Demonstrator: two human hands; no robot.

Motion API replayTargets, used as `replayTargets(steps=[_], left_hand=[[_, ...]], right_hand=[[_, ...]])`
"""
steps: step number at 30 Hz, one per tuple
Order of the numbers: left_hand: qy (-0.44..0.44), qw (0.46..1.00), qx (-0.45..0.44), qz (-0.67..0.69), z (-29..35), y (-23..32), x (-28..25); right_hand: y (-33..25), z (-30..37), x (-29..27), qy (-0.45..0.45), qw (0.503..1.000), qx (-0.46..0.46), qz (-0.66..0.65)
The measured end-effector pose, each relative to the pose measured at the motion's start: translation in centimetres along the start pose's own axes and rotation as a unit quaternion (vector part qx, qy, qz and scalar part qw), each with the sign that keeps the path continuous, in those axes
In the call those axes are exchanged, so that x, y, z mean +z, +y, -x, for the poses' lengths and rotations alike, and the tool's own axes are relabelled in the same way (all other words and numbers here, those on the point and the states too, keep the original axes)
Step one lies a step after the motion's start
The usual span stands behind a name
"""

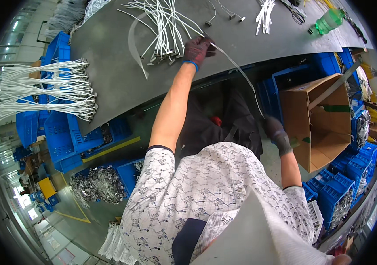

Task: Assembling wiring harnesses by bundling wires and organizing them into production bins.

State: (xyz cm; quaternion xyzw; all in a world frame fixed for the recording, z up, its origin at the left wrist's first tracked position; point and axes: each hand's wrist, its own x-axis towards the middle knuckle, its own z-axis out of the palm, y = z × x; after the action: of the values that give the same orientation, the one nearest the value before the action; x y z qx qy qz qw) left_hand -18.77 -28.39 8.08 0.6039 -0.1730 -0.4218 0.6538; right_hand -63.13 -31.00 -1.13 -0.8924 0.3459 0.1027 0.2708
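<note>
A thin white cable [241,70] runs in a slack curve between my two gloved hands. Over the table's near edge, my left hand [198,49], in a dark red glove with a blue cuff, is closed on its upper end. Lower and to the right, off the table, my right hand [277,131] in a dark glove grips the other end; its fingers are partly blurred. Just left of my left hand lies a loose pile of white cables [164,28] with small dark connectors at their near ends. A curved translucent strip [133,46] lies beside the pile.
The grey table [109,84] carries bundled white cables [47,90] at its left edge. A small cable bunch [266,17], pliers-like tool [295,13] and green bottle [329,21] sit far right. Right of me stands an open cardboard box [298,128]; blue crates [336,194] are stacked behind it.
</note>
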Motion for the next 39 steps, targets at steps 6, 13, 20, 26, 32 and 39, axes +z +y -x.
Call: replayTargets(steps=[6,13,20,26,32,39], left_hand=[[-0.084,0.987,-0.07,0.119,2.9,-2.0,-1.3],[-0.15,0.981,0.022,0.122,4.5,-0.5,0.3],[-0.138,0.986,0.088,-0.009,11.2,-0.6,4.2],[-0.108,0.98,0.082,-0.146,15.2,0.7,5.0],[-0.084,0.915,0.17,-0.355,11.5,3.6,0.8],[-0.116,0.78,0.091,-0.608,-2.9,9.1,-10.8]], right_hand=[[-9.6,-4.8,-6.4,0.085,0.959,-0.11,-0.248],[-15.5,-5.2,-8.1,0.204,0.914,-0.131,-0.324],[-15.9,-9.2,-7.2,0.371,0.873,-0.279,-0.148],[-16.6,-10.1,-6.6,0.405,0.835,-0.324,-0.185],[-18.9,-11.0,-7.6,0.25,0.815,-0.09,-0.515],[-12.9,-18.2,-8.2,0.183,0.752,0.129,-0.62]])
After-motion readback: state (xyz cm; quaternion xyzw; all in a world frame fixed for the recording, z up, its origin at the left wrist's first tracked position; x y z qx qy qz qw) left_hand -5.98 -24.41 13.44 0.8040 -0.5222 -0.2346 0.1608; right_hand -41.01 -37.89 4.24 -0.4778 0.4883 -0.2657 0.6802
